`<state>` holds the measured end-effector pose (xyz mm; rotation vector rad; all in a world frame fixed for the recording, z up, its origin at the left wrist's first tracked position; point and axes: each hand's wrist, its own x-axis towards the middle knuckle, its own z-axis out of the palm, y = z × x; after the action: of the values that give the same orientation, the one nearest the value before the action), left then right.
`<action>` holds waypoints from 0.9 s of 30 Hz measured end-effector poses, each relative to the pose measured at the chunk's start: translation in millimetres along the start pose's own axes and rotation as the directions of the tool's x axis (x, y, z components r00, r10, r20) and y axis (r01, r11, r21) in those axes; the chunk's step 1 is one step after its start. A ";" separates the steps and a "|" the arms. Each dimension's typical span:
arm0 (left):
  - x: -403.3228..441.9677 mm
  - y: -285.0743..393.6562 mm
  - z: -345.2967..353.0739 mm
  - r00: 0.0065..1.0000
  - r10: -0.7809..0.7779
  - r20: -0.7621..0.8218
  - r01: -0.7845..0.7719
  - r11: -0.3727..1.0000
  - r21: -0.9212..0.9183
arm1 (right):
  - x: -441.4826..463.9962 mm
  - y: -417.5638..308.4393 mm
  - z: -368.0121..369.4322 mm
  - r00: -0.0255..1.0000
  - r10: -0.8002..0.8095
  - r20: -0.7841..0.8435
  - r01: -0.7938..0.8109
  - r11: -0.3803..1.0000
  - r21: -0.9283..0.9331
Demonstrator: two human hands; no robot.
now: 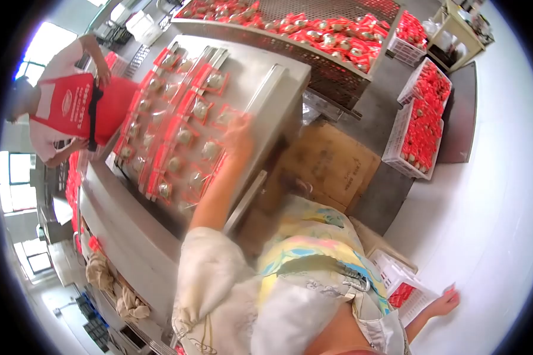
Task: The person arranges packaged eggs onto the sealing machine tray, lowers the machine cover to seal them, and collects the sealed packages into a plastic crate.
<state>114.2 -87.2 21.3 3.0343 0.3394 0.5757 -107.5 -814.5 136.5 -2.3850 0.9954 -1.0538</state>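
Rows of red-and-clear pouches (184,136), each with a roundish pale-green item inside, lie on the metal surface of a large machine (251,64). My left hand (238,137) is stretched over the right end of these rows, at a pouch (226,116). Motion smears its fingers, so whether they grip that pouch is unclear. Far to the right, my right hand (446,302) hangs out at my side with its fingers curled, above a white plastic basket (418,296) that has red pouches in it. A small pale-and-red bit shows at its fingertips, too small to name.
Across the machine stands a person in a red apron (77,105). A perforated metal bin (331,71) heaped with red pouches is behind it. White crates (397,151) of pouches line the right wall. Flattened cardboard (337,163) lies on the floor.
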 end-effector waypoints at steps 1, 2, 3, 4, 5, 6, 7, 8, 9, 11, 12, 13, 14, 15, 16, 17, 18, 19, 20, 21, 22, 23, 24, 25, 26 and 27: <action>-3.0 0.2 1.1 1.000 -0.012 0.012 0.012 1.000 -0.007 | 16.4 -42.4 18.1 0.993 -0.113 0.028 0.113 0.994 0.012; -2.2 0.4 1.8 0.999 -0.026 0.018 0.026 1.000 -0.014 | 30.5 -78.3 44.1 0.960 -0.279 0.017 0.279 0.960 0.032; -1.1 0.6 2.2 0.999 -0.044 0.023 0.045 0.999 -0.022 | 36.9 -118.7 73.4 0.933 -0.355 0.063 0.350 0.934 0.069; -1.1 0.3 1.4 0.999 -0.039 -0.006 0.039 0.998 -0.041 | 35.2 -156.8 111.4 0.901 -0.427 0.076 0.405 0.890 0.208; -0.6 0.9 0.0 0.998 -0.062 -0.001 0.062 0.997 -0.041 | 25.1 -197.7 150.1 0.904 -0.391 0.172 0.296 0.864 0.406; -1.4 2.8 -2.1 0.997 -0.081 0.011 0.081 0.996 -0.042 | 7.7 -235.1 188.0 0.865 -0.395 0.308 0.130 0.771 0.623; -0.9 5.6 -3.5 0.995 -0.100 0.020 0.101 0.994 -0.045 | -15.4 -277.9 220.2 0.776 -0.550 0.309 0.216 0.692 0.689; -0.1 7.5 -5.5 0.994 -0.111 -0.005 0.111 0.993 -0.047 | -44.4 -330.9 245.0 0.655 -0.682 0.325 0.262 0.608 0.749; 0.1 7.4 -7.0 0.992 -0.126 -0.005 0.125 0.989 -0.080 | -74.9 -381.1 262.8 0.561 -0.757 0.336 0.218 0.526 0.822; 1.2 6.0 -9.4 0.989 -0.146 0.001 0.144 0.978 -0.152 | -133.8 -457.5 289.5 0.354 -0.828 0.435 -0.020 0.458 0.889; 2.5 6.5 -12.7 0.986 -0.163 0.019 0.164 0.973 -0.164 | -162.8 -491.7 299.4 0.276 -0.867 0.414 -0.112 0.399 0.910; 3.1 7.0 -15.0 0.983 -0.176 0.051 0.182 0.968 -0.173 | -187.4 -514.6 313.8 0.210 -0.900 0.383 -0.086 0.373 0.924; 4.5 7.0 -17.1 0.979 -0.187 0.081 0.199 0.963 -0.182 | -210.8 -540.1 316.5 0.148 -0.914 0.378 -0.125 0.362 0.924; 5.9 6.7 -19.4 0.974 -0.197 0.111 0.215 0.958 -0.190 | -233.4 -562.6 317.9 0.086 -0.925 0.370 -0.166 0.353 0.921; 7.5 6.8 -21.4 0.970 -0.205 0.127 0.228 0.951 -0.206 | -252.8 -579.1 324.9 0.056 -0.951 0.305 -0.135 0.296 0.946; 7.8 4.6 -22.2 0.968 -0.206 0.146 0.235 0.945 -0.227 | -269.8 -590.9 333.3 0.025 -0.971 0.238 -0.107 0.234 0.966; 8.8 3.1 -22.7 0.965 -0.205 0.162 0.241 0.939 -0.247 | -286.7 -598.9 343.3 -0.002 -0.984 0.179 -0.118 0.177 0.977; 9.9 2.4 -24.1 0.963 -0.205 0.176 0.247 0.932 -0.267 | -303.3 -602.6 354.6 -0.028 -0.993 0.117 -0.130 0.120 0.984; 10.2 2.3 -27.2 0.957 -0.203 0.208 0.260 0.919 -0.296 | -313.1 -602.5 363.0 -0.054 -0.997 0.053 -0.146 0.060 0.987; 11.0 2.1 -31.5 0.950 -0.201 0.237 0.272 0.906 -0.324 | -317.1 -600.6 367.7 -0.091 -0.993 0.072 -0.143 0.085 0.986; 13.3 2.0 -35.7 0.944 -0.198 0.264 0.285 0.893 -0.349 | -320.2 -598.4 370.5 -0.127 -0.988 0.089 -0.141 0.107 0.984; 18.2 3.9 -39.8 0.907 -0.307 0.290 0.413 0.786 -0.461 | -321.8 -596.3 372.4 -0.161 -0.981 0.108 -0.138 0.130 0.982; 24.7 7.5 -44.2 0.854 -0.403 0.329 0.520 0.648 -0.557 | -319.0 -594.7 370.4 -0.186 -0.970 0.155 -0.156 0.184 0.970; 30.2 10.3 -48.8 0.788 -0.484 0.380 0.603 0.483 -0.635 | -316.4 -593.3 369.4 -0.179 -0.972 0.151 -0.162 0.181 0.970; 40.3 8.9 -51.6 0.633 -0.523 0.571 0.705 0.083 -0.705 | -312.6 -592.8 369.5 -0.174 -0.974 0.146 -0.167 0.175 0.970; 55.5 4.0 -51.3 0.479 -0.459 0.748 0.690 -0.330 -0.644 | -308.6 -592.8 369.4 -0.170 -0.976 0.138 -0.172 0.167 0.971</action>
<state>146.7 -79.3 89.2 1.1164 0.9488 0.1747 295.1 -169.6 65.2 -1.6402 -1.2017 0.2721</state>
